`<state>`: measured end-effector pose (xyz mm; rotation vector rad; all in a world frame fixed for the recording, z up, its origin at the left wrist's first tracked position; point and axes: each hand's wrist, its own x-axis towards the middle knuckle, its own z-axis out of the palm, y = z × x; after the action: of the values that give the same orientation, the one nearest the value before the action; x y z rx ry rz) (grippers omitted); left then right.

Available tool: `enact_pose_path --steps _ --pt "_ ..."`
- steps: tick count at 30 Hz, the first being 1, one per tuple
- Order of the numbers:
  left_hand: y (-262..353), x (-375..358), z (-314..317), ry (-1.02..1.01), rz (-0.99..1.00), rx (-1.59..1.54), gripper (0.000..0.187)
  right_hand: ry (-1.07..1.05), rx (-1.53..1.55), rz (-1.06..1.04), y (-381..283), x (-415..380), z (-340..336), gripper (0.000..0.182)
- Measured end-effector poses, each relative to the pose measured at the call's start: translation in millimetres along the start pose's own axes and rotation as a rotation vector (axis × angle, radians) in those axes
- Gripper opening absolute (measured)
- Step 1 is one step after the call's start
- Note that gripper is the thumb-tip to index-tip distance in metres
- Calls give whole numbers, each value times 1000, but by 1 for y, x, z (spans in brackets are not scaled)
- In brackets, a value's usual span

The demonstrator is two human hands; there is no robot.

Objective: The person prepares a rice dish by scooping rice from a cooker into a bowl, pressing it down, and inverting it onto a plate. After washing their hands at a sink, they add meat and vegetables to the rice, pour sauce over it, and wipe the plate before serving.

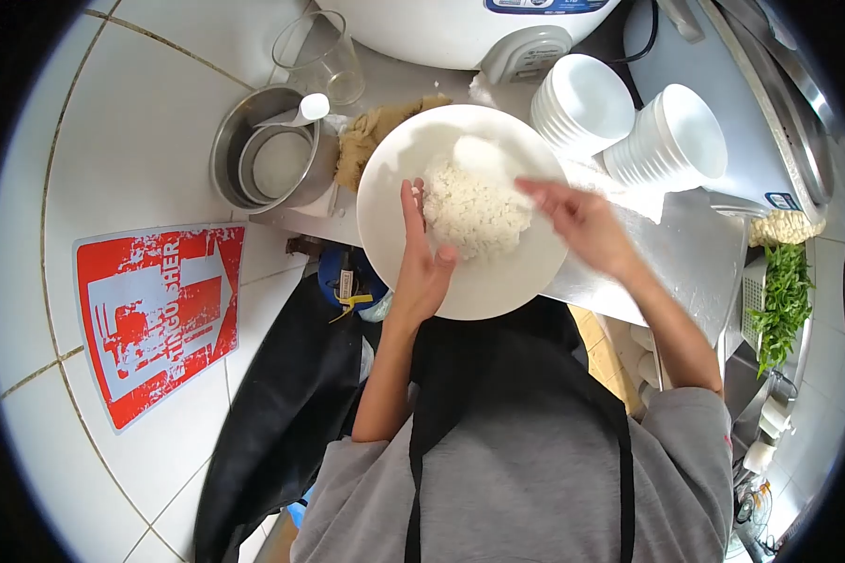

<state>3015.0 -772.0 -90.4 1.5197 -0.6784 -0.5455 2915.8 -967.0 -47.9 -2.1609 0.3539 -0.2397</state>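
Observation:
A large white plate (394, 211) holds a mound of white rice (474, 216). At the far side of the mound lies a smooth, rounded white shape (480, 155); I cannot make out what it is. My left hand (424, 267) is open over the plate's left part, fingers stretched upward along the rice's left side and thumb apart. Over the plate's right part hovers my right hand (577, 220), its fingers blurred by motion and pointing at the rice. Whether they hold anything does not show.
Beyond the plate stand two stacks of white bowls (596, 98) (685, 136) and a white appliance (422, 28). At left are a metal pot (223, 155) with a white-handled scoop (312, 108), a clear jug (333, 75) and a brown cloth (366, 141). Green leaves (784, 300) fill a basket at right.

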Motion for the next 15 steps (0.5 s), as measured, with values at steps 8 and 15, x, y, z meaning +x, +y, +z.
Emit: enact_pose_path --steps 8,15 --pt "-8 -3 10 204 -6 -93 95 -129 427 568 -25 -3 -25 32" --pt "13 -31 -5 172 -110 24 95 -251 365 620 -33 8 -31 36"
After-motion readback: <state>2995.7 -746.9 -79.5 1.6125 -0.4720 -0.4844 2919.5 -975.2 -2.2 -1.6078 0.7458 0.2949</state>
